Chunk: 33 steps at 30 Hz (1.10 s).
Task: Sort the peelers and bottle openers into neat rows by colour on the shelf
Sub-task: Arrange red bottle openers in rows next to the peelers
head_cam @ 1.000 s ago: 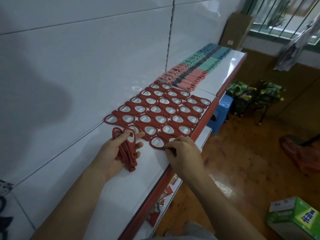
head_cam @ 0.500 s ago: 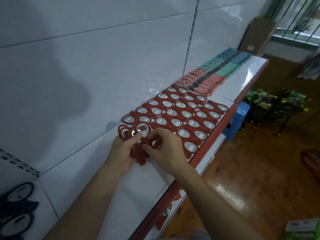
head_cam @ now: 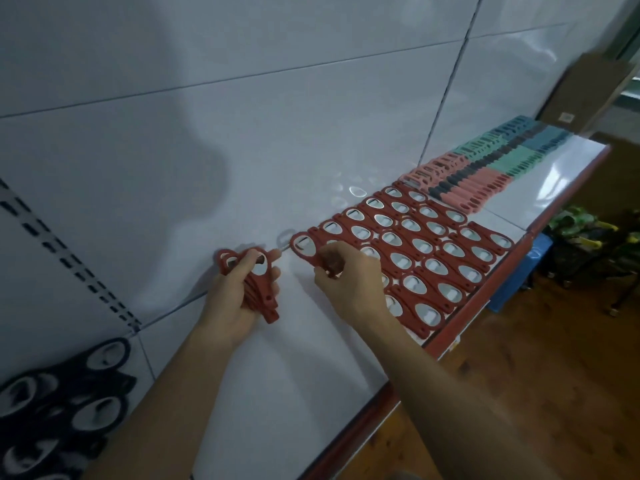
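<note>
White shelf (head_cam: 294, 375): your left hand (head_cam: 235, 299) grips a stack of red bottle openers (head_cam: 267, 308); your right hand (head_cam: 349, 282) pinches one opener (head_cam: 304, 245) at the near end of the laid rows (head_cam: 433, 251).

Left hand (head_cam: 239, 292) gripping stack of red bottle openers (head_cam: 267, 303), right hand (head_cam: 346, 277) pinching one opener (head_cam: 305, 245) beside laid rows (head_cam: 420, 245), shelf (head_cam: 277, 375)

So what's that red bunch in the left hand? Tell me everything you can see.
A bunch of red bottle openers, several stacked and slightly fanned. Each looks matte and rubbery, with a wide rounded head around a shiny oval insert and a narrow tail with a small hole. The left hand grips the middle, heads toward the back wall, over the white shelf, left of the laid rows.
</note>
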Available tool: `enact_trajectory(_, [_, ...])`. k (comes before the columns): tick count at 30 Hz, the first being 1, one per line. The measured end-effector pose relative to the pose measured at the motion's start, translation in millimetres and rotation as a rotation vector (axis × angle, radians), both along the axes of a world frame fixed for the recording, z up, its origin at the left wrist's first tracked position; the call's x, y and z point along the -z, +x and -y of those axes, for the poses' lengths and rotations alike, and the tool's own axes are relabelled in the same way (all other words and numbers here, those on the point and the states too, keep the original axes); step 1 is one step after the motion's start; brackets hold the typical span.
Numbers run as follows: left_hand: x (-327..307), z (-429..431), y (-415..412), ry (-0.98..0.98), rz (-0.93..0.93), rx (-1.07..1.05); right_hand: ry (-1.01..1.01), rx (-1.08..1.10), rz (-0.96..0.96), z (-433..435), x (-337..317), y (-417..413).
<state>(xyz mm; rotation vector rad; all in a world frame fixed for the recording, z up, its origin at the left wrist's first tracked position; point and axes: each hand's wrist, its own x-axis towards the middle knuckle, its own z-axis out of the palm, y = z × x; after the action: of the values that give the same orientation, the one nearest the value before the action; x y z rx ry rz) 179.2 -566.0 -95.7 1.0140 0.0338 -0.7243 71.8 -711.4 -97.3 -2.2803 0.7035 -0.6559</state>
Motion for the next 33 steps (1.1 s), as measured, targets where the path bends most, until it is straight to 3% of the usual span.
enact_trajectory(8, [10.7, 8.0, 0.1, 0.049, 0.015, -0.043, 0.184, -0.034, 0.147, 8.4, -16.4, 10.6])
enact_trajectory(12, [12.2, 10.7, 1.5, 0.054, 0.015, -0.052, 0.272, -0.201, 0.011, 26.3, -31.5, 22.4])
enact_trajectory(17, [9.3, 10.4, 1.4, -0.003, -0.044, -0.091, 0.137, -0.378, -0.194, 32.1, -18.8, 45.0])
enact_trajectory(23, [8.7, 10.0, 3.1, -0.018, -0.077, -0.106, -0.191, -0.18, 0.065, 8.5, 0.4, 22.1])
enact_trajectory(27, [10.0, 10.4, 2.5, -0.019, -0.063, -0.103, -0.403, -0.139, -0.104, -9.1, 20.4, 9.0])
enact_trajectory(33, [11.4, 8.3, -1.8, -0.064, -0.058, -0.082, -0.458, -0.096, -0.142, -7.7, 31.1, 17.1])
